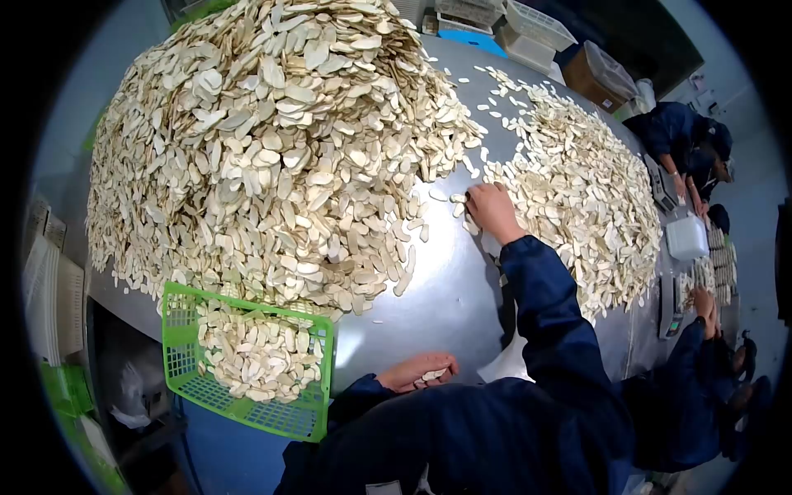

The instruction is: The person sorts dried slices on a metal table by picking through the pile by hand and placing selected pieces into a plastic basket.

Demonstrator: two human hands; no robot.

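My left hand [419,372] is low at the table's near edge, palm up, its fingers curled round a few pale dried slices. Stretched forward, my right hand [493,212] touches the left edge of the smaller slice pile [577,198], fingers bent down; its fingertips are partly hidden, and what they grip, if anything, is too small to tell. A much larger pile of slices [272,157] covers the left of the metal table [450,289]. Left of my left hand, a green plastic basket [326,363] holds more slices.
Co-workers [681,136] in dark blue stand at the right, near scales [670,309] and a white container [687,238]. White baskets [536,25] and a cardboard box [596,78] stand along the far edge. Stacked white trays [54,305] are at far left.
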